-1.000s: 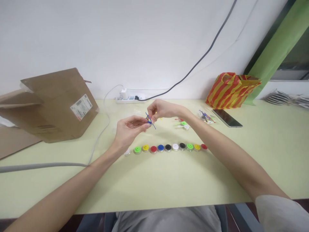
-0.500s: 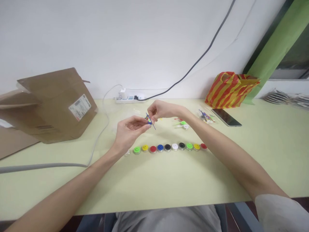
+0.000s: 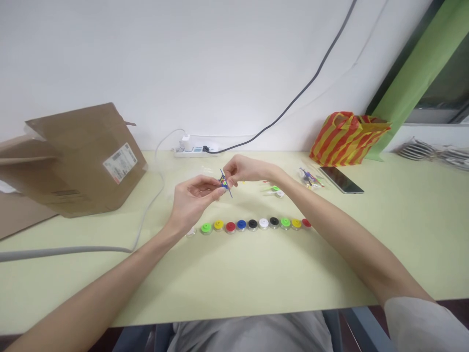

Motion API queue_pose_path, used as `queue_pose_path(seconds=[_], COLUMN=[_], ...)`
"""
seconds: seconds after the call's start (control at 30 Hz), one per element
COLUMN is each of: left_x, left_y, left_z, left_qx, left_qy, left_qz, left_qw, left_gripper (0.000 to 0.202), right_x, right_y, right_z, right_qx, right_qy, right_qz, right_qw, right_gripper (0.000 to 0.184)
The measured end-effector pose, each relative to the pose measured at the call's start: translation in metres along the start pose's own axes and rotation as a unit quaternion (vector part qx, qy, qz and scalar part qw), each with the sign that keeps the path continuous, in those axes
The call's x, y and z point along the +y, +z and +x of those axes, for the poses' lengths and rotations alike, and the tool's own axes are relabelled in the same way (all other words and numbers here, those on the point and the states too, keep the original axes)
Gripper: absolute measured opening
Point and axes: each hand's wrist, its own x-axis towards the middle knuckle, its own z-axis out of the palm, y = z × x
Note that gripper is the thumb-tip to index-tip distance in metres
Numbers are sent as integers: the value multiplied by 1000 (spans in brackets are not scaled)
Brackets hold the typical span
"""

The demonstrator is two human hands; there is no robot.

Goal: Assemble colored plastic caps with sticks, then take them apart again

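Note:
Above the middle of the table, my left hand is closed, thumb and fingers pinching a small blue plastic piece with a long thin bar. My right hand comes in from the right, its fingertips pinched at the same piece. Some yellow and red shows beside the blue between the hands, too small to make out. Nearer to me, a row of small round clear pots with coloured caps runs across the table. Behind my right forearm lie green and white plastic pieces.
A cardboard box stands at the left, by a grey cable. A power strip lies against the wall. To the right are a clear bag of coloured parts, a phone and a red-yellow striped bag.
The view has shifted slightly. Both hands keep their pinch on the blue piece, and its thin bar stands a little steeper than before.

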Motion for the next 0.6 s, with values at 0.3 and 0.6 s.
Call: queue_pose_path(seconds=[0.3, 0.6], left_x=[-2, 0], left_y=[1, 1], left_z=[-2, -3], left_qx=[-17, -12], left_qy=[21, 32], left_qz=[10, 15], left_qw=[1000, 999], left_gripper=[26, 23], right_x=[2, -10], right_y=[3, 2], right_z=[-3, -3], right_qx=[-4, 16], right_qy=[7, 0], right_qz=[14, -7], right_qw=[1000, 1000], right_gripper=[6, 7])
